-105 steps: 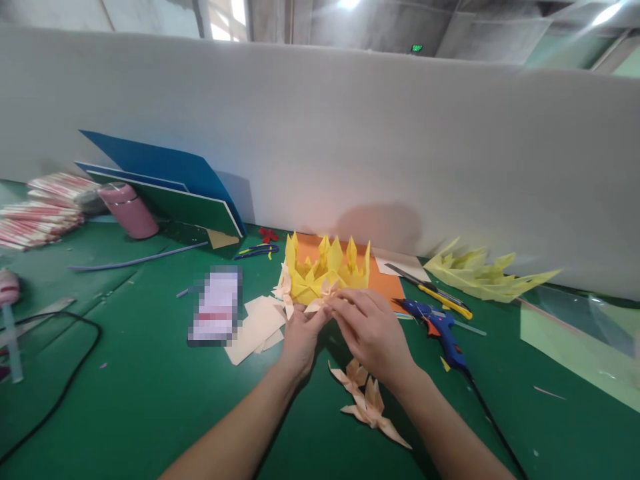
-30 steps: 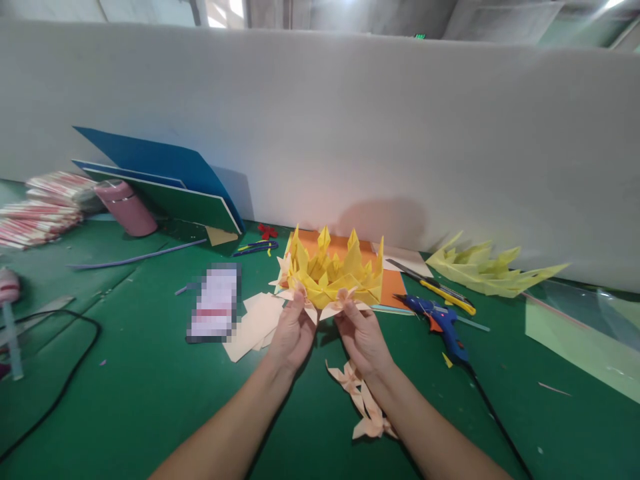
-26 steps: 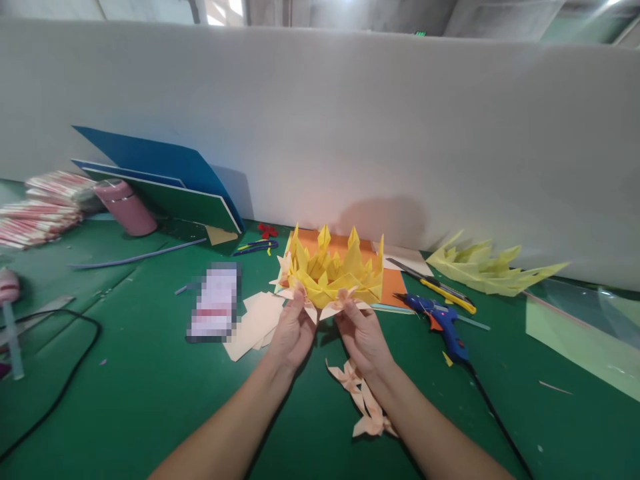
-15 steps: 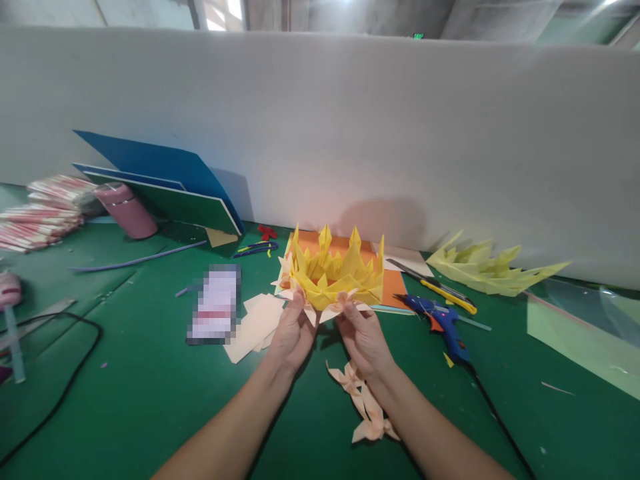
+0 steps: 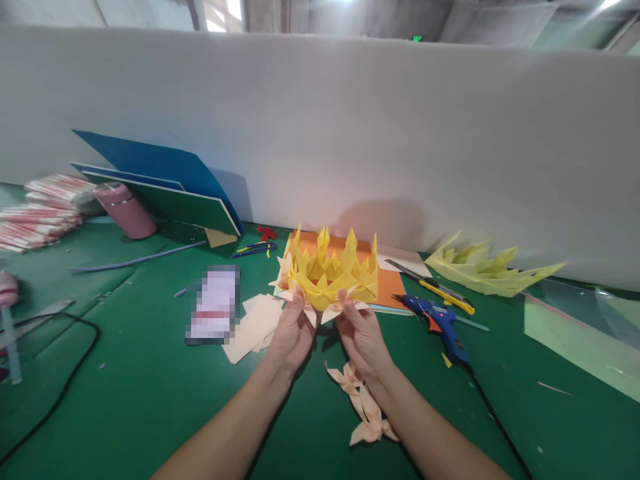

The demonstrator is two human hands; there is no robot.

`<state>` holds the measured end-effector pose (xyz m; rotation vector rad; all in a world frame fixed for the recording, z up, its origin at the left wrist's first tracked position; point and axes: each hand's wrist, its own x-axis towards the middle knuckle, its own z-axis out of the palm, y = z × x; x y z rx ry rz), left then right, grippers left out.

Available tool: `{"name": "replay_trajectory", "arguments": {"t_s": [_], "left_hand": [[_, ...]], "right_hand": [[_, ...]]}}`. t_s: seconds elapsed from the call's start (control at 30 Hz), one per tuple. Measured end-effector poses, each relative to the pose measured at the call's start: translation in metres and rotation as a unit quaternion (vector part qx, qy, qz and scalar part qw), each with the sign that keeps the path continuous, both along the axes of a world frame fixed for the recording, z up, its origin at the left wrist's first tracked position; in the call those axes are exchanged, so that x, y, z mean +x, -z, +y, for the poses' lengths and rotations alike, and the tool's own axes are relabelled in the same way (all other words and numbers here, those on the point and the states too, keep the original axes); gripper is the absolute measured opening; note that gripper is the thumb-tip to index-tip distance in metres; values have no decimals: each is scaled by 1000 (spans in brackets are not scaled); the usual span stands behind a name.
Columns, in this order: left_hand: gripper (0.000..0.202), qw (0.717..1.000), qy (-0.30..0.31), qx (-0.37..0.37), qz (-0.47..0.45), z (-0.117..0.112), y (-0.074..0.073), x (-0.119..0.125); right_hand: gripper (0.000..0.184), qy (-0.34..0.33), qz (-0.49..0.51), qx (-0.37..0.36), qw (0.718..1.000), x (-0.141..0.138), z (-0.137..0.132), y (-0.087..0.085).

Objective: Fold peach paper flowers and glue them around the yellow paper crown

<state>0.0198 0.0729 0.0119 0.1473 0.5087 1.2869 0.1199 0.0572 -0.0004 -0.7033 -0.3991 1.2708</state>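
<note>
A yellow folded-paper crown (image 5: 325, 292) with pointed tips is held up in front of me, above the green table. Pale peach paper flowers (image 5: 283, 270) sit along its lower left and front. My left hand (image 5: 295, 330) pinches the crown's front edge at one flower, thumb on top. At another flower just to the right, my right hand (image 5: 361, 330) pinches the same edge; its fingers behind are partly hidden. More peach paper flowers (image 5: 369, 410) lie on the table by my right forearm.
A blue glue gun (image 5: 443, 323) and a yellow utility knife (image 5: 447, 297) lie to the right, before a pale yellow paper crown (image 5: 493, 267). Peach paper sheets (image 5: 253, 327), a blurred phone (image 5: 215, 303) and a pink bottle (image 5: 126, 210) are on the left. Orange paper (image 5: 391, 287) lies behind the crown.
The crown has turned slightly in my hands, its right side shifting a little to the left. Both hands keep their pinch in nearly the same place.
</note>
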Motion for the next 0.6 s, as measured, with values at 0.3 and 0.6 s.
{"name": "replay_trajectory", "arguments": {"t_s": [0.3, 0.6], "left_hand": [[33, 1000, -5, -3, -2, 0, 2, 0], [36, 1000, -11, -21, 1, -1, 0, 0]], "right_hand": [[26, 19, -2, 17, 1000, -1, 0, 0], [25, 18, -27, 29, 999, 0, 2, 4]]}}
